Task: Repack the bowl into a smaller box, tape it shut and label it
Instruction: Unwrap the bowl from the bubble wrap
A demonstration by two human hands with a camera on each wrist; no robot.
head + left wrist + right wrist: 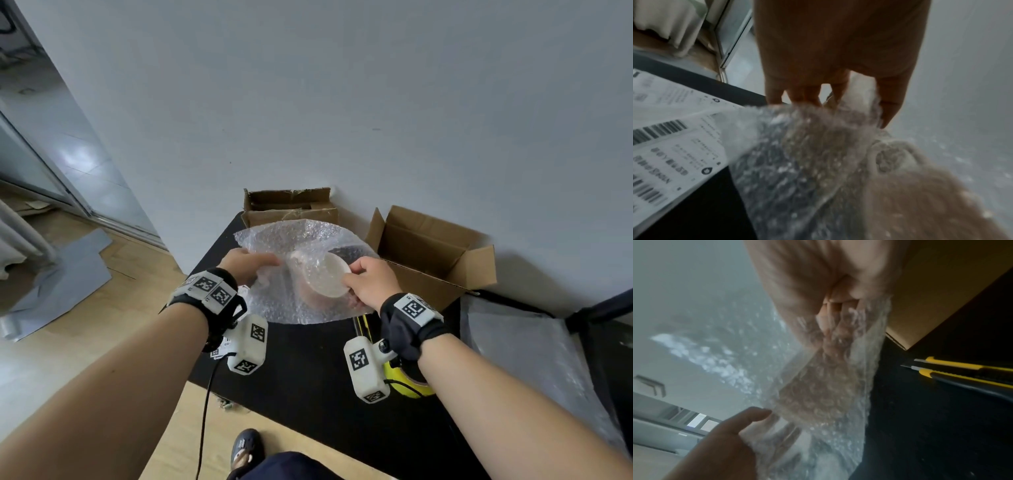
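We are at a black tabletop (308, 370) pushed against a plain grey wall, with wood flooring to the left. Above it we hold the bowl (328, 277) on a sheet of bubble wrap (274, 301), base towards us and tipped. Our right hand (371, 281) curls its fingers over the bowl's near rim, thumb on top; our left hand (245, 265) holds the sheet's left side, fingers pressed together under the wrap as the right wrist view shows. Two open cardboard boxes stand at the back: a squat box (291, 205) by the wall and a wider box (442, 246) to the right. We judge that the step is wrapping. To do it well, we should keep the bowl centred on the sheet, draw the loose left edge fully over it, and tuck the ends so no rim shows. A yellow utility knife (966, 371) lies near the right hand, shipping labels (670, 146) near the left, and yellow tape (407, 383) sits under the right wrist.
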